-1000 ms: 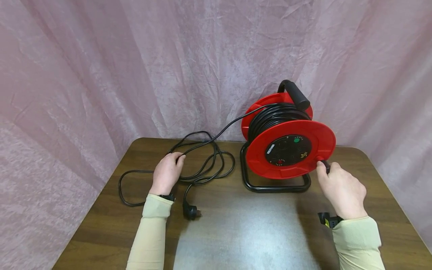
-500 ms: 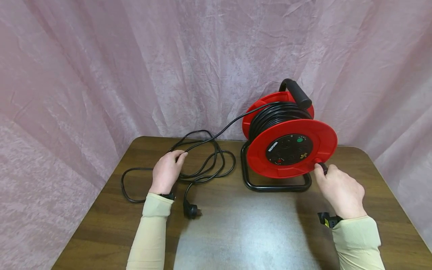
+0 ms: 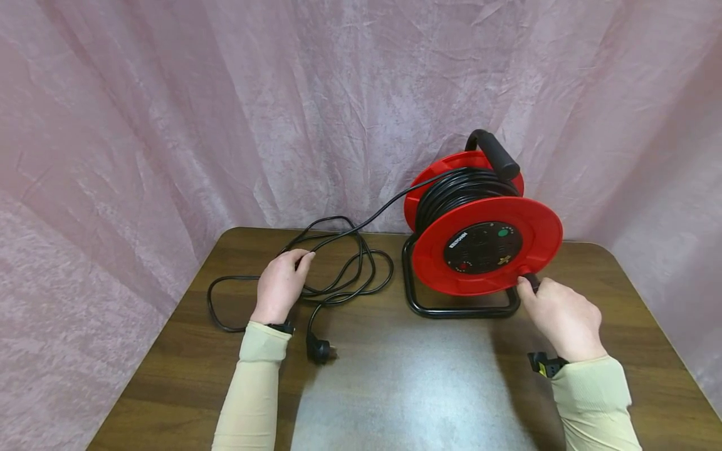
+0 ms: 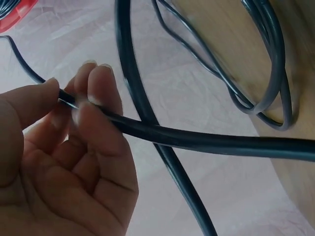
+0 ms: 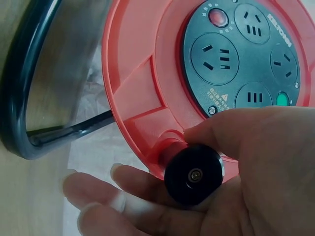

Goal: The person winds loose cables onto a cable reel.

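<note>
A red cable reel with black cable wound on its drum stands on a black tube frame at the right of the table. My right hand holds the black crank knob on the reel's front disc, thumb on one side and fingers on the other. At the left, my left hand pinches the black cable between thumb and fingers. From there the cable rises to the top of the drum. Sockets, a red switch and a green button show on the reel's face.
Loose cable loops lie on the wooden table around my left hand. The cable's black plug rests in front of them. A pink curtain hangs behind the table. The reel's carrying handle sticks up at its top.
The crank knob and my right hand have shifted left along the disc's lower edge, and the reel's face has turned slightly. The cable loop left of my left hand has drawn in smaller.
</note>
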A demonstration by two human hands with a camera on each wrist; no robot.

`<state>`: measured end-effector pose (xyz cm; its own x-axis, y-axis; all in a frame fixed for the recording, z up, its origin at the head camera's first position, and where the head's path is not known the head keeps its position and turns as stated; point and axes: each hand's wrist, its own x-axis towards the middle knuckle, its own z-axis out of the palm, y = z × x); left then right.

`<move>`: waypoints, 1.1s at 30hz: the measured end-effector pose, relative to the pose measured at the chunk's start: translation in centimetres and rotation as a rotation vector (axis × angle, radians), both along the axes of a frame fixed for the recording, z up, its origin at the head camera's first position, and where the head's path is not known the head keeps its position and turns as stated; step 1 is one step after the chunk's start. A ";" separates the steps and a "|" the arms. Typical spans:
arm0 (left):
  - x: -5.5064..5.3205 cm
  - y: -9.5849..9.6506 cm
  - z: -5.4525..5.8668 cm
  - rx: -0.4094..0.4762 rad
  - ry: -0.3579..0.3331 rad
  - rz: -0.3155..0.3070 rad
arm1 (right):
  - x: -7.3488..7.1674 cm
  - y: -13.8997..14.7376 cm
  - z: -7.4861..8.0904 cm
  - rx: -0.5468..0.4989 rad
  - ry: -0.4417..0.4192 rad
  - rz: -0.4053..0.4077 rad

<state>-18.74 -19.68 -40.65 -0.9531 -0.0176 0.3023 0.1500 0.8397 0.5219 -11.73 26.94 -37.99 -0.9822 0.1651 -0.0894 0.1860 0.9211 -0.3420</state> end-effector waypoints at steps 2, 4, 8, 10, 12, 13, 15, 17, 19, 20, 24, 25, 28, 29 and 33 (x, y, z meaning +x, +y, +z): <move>0.0 0.0 0.0 -0.002 0.014 -0.011 | 0.0 -0.1 -0.1 0.001 -0.004 0.005; 0.0 0.0 0.0 -0.015 0.025 -0.026 | -0.1 -0.1 -0.3 0.001 0.004 0.012; 0.1 0.0 -0.1 -0.056 0.035 -0.044 | -0.1 -0.2 -0.4 0.003 0.015 0.016; 0.0 0.0 -0.1 -0.069 0.038 -0.039 | -0.2 -0.2 -0.4 0.003 0.021 0.017; 0.1 0.0 -0.1 -0.070 0.037 -0.029 | -0.2 -0.3 -0.5 0.001 0.023 0.014; 0.1 0.0 -0.1 -0.067 0.034 -0.024 | -0.2 -0.3 -0.5 0.001 0.024 0.013; 0.0 0.0 -0.1 -0.057 0.028 -0.012 | -0.3 -0.3 -0.5 0.001 0.025 0.013; 0.1 -0.1 -0.1 -0.048 0.017 0.001 | -0.3 -0.4 -0.6 0.003 0.021 0.016; 0.1 -0.1 -0.1 -0.044 0.004 0.012 | -0.4 -0.4 -0.7 0.005 0.015 0.023; 0.1 -0.1 -0.1 -0.044 0.001 0.016 | -0.4 -0.4 -0.7 0.006 0.011 0.028; 0.1 -0.1 -0.1 -0.046 -0.004 0.007 | -0.5 -0.5 -0.9 0.008 -0.004 0.044; 0.1 0.0 -0.1 -0.044 -0.003 0.000 | -0.5 -0.6 -0.9 0.010 -0.003 0.047; 0.1 0.1 -0.1 -0.039 -0.009 -0.020 | -0.5 -0.7 -0.9 0.014 -0.016 0.053; 0.0 0.1 -0.1 -0.035 -0.012 -0.026 | -0.5 -0.8 -0.9 0.017 -0.013 0.055; 0.0 0.2 0.0 -0.033 -0.013 -0.044 | -0.6 -0.9 -0.9 0.018 -0.028 0.060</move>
